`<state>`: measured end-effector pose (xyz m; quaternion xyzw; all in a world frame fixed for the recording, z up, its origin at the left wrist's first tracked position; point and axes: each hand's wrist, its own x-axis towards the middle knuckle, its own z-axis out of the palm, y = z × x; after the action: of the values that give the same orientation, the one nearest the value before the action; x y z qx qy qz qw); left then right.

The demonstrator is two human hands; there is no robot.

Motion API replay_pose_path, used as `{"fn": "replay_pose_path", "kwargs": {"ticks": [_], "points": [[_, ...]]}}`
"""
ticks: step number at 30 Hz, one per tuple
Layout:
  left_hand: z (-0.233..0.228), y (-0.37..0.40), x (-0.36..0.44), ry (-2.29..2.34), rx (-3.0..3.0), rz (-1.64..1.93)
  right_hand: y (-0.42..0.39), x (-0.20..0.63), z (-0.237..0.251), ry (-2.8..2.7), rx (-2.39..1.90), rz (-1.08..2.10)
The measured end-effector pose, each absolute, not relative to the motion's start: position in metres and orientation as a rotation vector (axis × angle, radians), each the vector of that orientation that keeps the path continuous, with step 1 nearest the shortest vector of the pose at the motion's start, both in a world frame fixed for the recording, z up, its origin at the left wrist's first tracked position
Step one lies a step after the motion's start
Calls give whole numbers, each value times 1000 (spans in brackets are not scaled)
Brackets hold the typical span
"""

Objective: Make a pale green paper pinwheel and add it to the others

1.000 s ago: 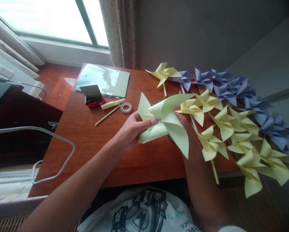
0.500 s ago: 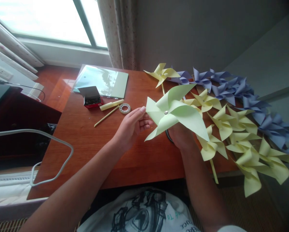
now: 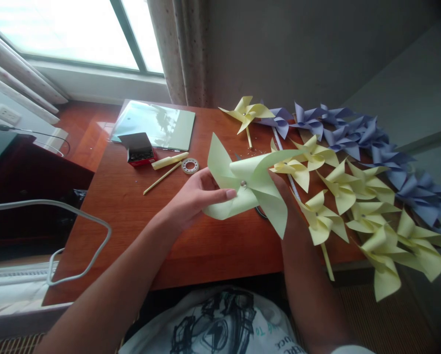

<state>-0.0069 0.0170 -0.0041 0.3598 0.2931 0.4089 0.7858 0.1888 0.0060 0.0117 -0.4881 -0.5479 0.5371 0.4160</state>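
Here, the left hand pinches a blade of the pale green pinwheel, thumb on top near its silver pin, while the right hand is mostly hidden behind the paper, so its grip cannot be told. The pinwheel is held up over the middle of the tabletop. Yellow pinwheels and purple pinwheels lie along the right edge, and a small red box, a tape roll and a green sheet sit near the far left corner.

Head camera looks steeply down; table near.
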Motion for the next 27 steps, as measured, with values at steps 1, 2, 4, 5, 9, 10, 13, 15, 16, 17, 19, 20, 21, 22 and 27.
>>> {"fn": "replay_pose_path", "kwargs": {"ticks": [1,2,4,5,9,10,13,15,16,17,19,20,21,22,27], "points": [[-3,18,-9,623,803,862,6,189,10,-1382,-1192,1380],[-2,18,-12,610,831,840,7,190,9,-1391,-1151,1416],[-1,19,-17,580,884,778,7,191,10,-1411,-1075,1484],[0,20,-19,569,908,741,7,192,11,-1425,-1043,1511],[3,21,-27,584,979,646,8,197,17,-1578,-946,1505],[3,21,-27,601,990,641,8,199,17,-1635,-932,1479],[0,22,-26,673,1012,645,10,201,14,-1763,-912,1423],[-4,23,-25,718,1015,665,11,202,11,-1797,-921,1410],[-6,23,-23,736,1012,680,11,201,10,-1803,-929,1406],[-8,23,-22,752,1007,695,11,201,9,-1804,-941,1400],[-11,23,-21,776,993,718,11,200,9,-1800,-956,1388],[-11,23,-20,784,988,726,11,200,9,-1796,-959,1387],[-12,22,-20,789,984,733,11,199,10,-1787,-964,1389],[-12,22,-19,790,980,741,10,199,11,-1772,-967,1393],[-9,20,-15,826,981,845,10,198,4,-1504,-1074,1441]]}}
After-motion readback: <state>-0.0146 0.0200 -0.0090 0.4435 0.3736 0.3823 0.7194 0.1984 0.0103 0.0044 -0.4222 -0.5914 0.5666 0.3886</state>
